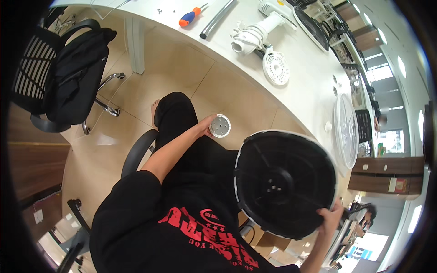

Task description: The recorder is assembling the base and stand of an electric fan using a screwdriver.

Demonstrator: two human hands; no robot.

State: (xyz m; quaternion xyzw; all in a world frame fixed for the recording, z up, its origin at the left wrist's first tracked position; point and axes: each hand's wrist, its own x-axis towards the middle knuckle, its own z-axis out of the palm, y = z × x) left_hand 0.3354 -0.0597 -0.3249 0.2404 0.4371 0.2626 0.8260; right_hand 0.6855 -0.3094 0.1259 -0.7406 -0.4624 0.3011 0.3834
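Disc (220, 126), grey, sits gripped in left-hand fingers (211, 120), left of black round base (277, 182); right-hand fingers (324, 212) clasp base's opposite rim, near counter's (307, 88) curved edge.

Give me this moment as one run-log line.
left hand: holds small round part | right hand: grips black disc at edge | on table: orange-blue screwdriver, grey tube

"How's the left hand (207, 126) placed?"

"Forward, near the middle, fingers curled in a grip. Its bare left forearm (178, 148) slants up and rightward from a black sleeve (139, 193)."

"And the right hand (331, 218)?"

"Lower, well apart, off to the right, also gripping, thumb (323, 212) pointing inward. The right forearm (316, 252) rises from the lower edge."

"Legs?"

"The left knee (175, 107) is bent."
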